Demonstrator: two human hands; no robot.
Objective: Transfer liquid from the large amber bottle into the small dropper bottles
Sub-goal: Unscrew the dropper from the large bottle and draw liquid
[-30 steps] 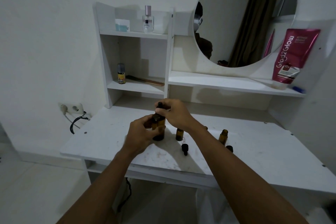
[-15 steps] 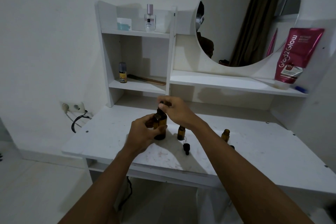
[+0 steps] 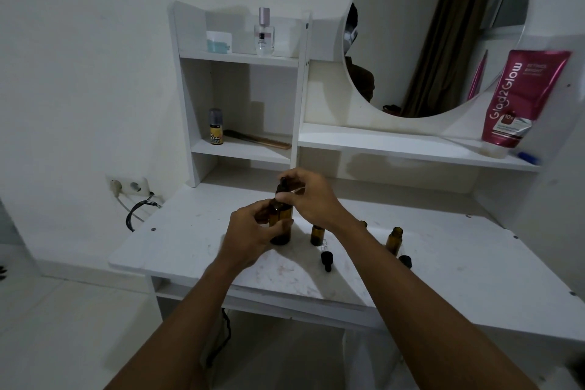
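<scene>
Vanity top (image 3: 443, 263): left hand (image 3: 250, 237) grips upright amber bottle (image 3: 281, 215), right hand (image 3: 310, 196) pinches its cap (image 3: 281, 186).

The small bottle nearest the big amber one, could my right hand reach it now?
Probably yes: the small bottle stands just below the right hand, nothing between, but its fingers pinch the dropper top of the big bottle.

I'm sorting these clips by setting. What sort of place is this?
Most likely a bedroom or dressing corner at home. It shows a white vanity table with a round mirror, and toiletries on its shelves: a perfume bottle, a comb and a pink lotion tube.
</scene>
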